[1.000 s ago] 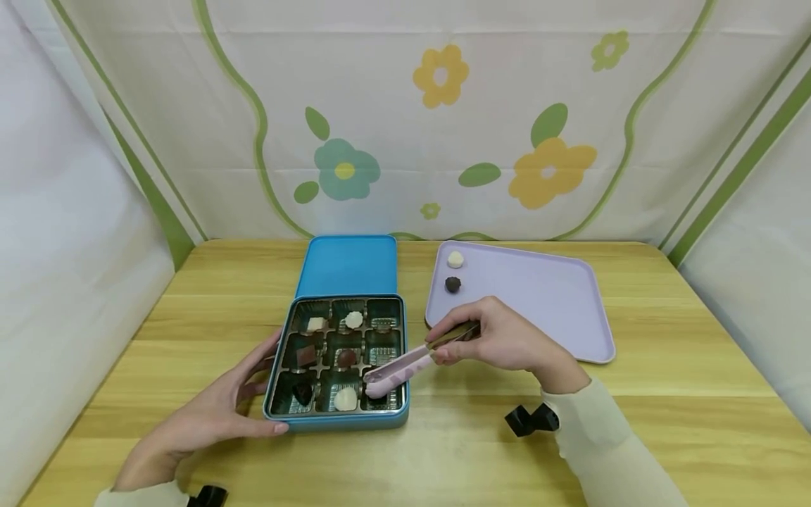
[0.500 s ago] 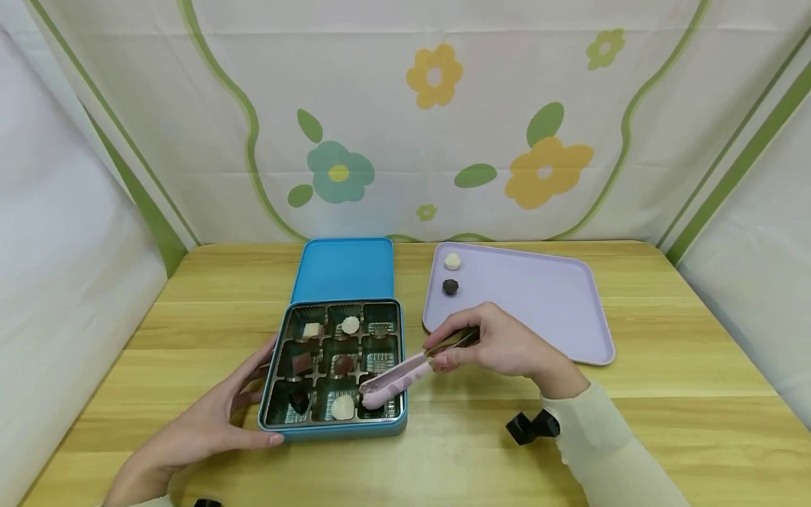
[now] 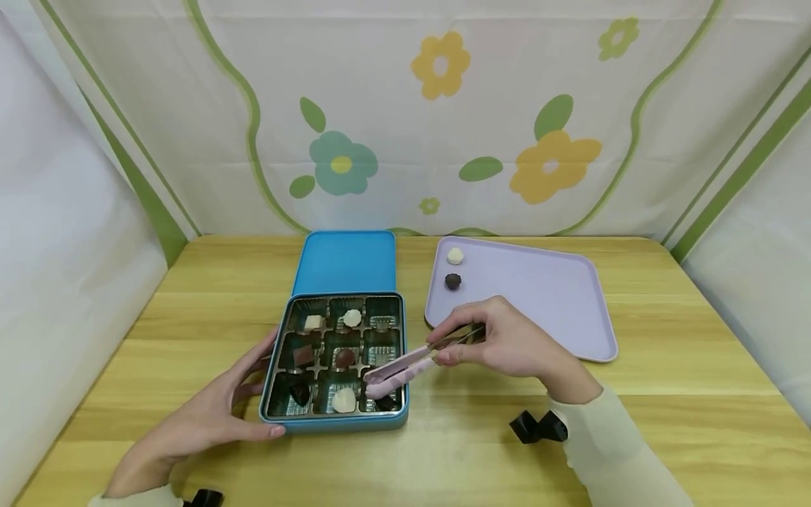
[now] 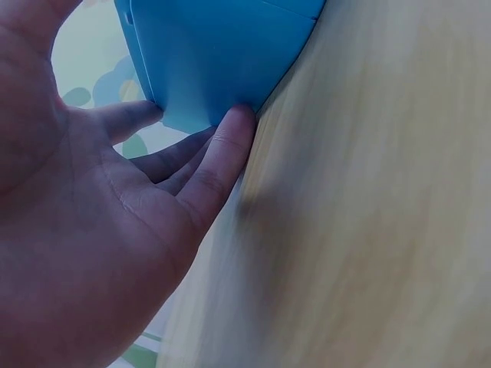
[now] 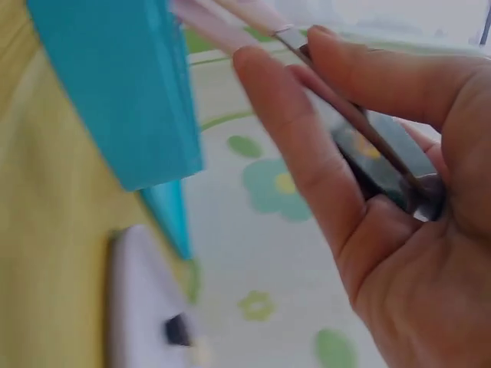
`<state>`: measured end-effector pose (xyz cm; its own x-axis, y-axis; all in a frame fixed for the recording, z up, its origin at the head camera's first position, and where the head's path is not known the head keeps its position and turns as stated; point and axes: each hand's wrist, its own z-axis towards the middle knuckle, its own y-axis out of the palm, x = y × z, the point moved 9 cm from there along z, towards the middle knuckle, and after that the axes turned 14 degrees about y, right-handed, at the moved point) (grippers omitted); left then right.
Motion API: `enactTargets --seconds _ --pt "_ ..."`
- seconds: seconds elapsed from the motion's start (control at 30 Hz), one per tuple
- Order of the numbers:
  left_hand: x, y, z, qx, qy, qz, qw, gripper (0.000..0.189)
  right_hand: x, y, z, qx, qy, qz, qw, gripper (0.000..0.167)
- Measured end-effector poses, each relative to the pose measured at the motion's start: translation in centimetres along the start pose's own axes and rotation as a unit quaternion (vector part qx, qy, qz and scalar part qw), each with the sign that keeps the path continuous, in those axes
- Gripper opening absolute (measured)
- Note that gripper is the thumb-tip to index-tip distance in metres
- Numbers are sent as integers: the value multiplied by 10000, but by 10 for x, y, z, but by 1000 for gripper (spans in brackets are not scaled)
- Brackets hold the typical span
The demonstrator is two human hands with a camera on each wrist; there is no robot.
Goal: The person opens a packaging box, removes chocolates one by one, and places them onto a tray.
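In the head view, my left hand [image 3: 212,415] rests against the near left corner of a blue tin [image 3: 342,424], thumb along the front wall and fingers on the left side. The left wrist view shows those fingers fairly straight. My right hand [image 3: 507,341] holds tongs [image 3: 399,373] with pink tips and a metal handle, thumb and fingers around the handle. The tips reach into the front right compartment, above a dark chocolate [image 3: 385,403] they partly cover. Other compartments hold a white chocolate [image 3: 344,400], a round brown chocolate [image 3: 345,358] and several more.
A lilac tray [image 3: 538,296] lies at the back right, bearing a white chocolate [image 3: 455,256] and a dark round chocolate [image 3: 453,281]. The blue lid [image 3: 346,262] lies behind the tin. A flowered cloth [image 3: 393,127] hangs behind the table.
The tong tips have risen slightly in the front right compartment, and more of the dark chocolate shows beneath them. The left hand stays at the tin. The head view shifts a little.
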<state>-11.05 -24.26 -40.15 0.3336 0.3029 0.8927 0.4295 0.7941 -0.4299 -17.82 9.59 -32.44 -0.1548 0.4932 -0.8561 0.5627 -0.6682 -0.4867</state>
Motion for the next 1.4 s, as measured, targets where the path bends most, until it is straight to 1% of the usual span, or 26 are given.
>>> enactTargets --seconds 0.07,0.13,0.2,0.33,0.47,0.67,0.73,0.9,0.97,1.1,1.17,1.23,1.33,1.4 --pt "0 -1 1 -18 -16 2 10000 124 -14 -1 -6 247 -283 -451 9983 15" --pt "0 -2 3 -39 -48 -21 10000 124 -27 2 -11 324 -500 -773 9952 13" --pt "0 -1 4 -67 -92 -42 9999 125 -38 7 -15 318 -665 -1095 9913 12" --pt "1 -1 6 -104 -133 -88 9998 125 -53 20 -17 221 -686 -1611 9843 11" --pt "1 -2 6 -118 -125 -76 9998 124 -60 27 -19 240 -670 -1869 9798 10" --pt "0 -4 6 -97 -135 29 9999 124 -71 24 -27 524 -794 -2007 9750 10" --pt "1 -5 6 -82 -151 56 9998 124 -74 27 -27 517 -779 -2045 9744 9" --pt "0 -5 3 -71 -223 -19 9997 123 -76 37 -21 346 -684 -2171 9731 8" --pt "0 -5 2 -74 -238 -39 9997 123 -74 35 -19 312 -629 -2101 9752 9" --pt "0 -4 1 -70 -202 -2 9998 124 -71 26 -19 237 -411 -1780 9829 11" --pt "0 -4 1 -72 -190 42 9998 124 -73 27 -20 154 -313 -1768 9836 12" --pt "-1 -4 0 -70 -217 59 9997 124 -80 31 -22 126 -315 -2062 9779 10" --pt "-3 -3 -1 -66 -305 29 9995 124 -93 38 -23 140 -356 -2627 9641 10" --pt "-4 -2 -2 -63 -343 12 9994 124 -98 40 -20 149 -302 -2856 9578 11"
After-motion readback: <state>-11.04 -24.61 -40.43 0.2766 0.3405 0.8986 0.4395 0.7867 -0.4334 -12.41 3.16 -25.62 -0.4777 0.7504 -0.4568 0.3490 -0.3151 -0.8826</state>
